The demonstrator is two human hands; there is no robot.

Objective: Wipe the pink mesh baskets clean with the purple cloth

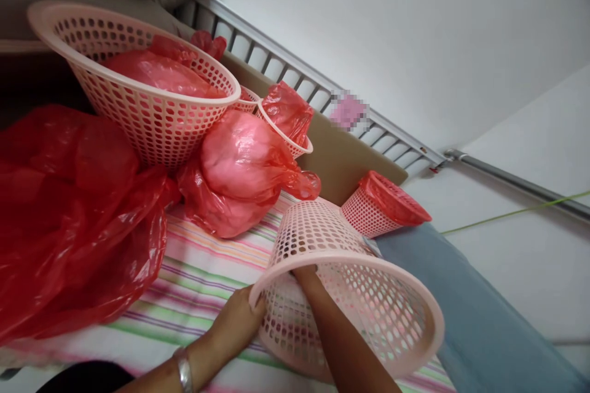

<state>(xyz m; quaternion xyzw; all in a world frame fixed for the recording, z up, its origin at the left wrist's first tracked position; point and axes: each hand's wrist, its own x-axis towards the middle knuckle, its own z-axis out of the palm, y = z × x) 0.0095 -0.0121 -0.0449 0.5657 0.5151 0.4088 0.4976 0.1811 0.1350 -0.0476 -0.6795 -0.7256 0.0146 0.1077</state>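
A pale pink perforated plastic basket [313, 227] lies tilted on its side, its wide mouth turned toward me. My left hand [239, 322], with a silver bangle at the wrist, is closed on the left part of its rim. Through the mouth reaches my right hand [304, 273]; its fingers are hidden behind the rim and basket wall. Just beyond, a tied red plastic bag [244, 165] with something pale and rounded inside rests on the striped sheet [198, 264]. A loose red plastic bag [78, 214] spreads at the left.
A large pink basket [152, 110] holding a red bag stands at the upper left. Behind are a smaller basket [288, 134] and a red-lined basket [382, 205]. A metal railing [295, 73] runs along the wall; blue-grey fabric [442, 282] lies at the right.
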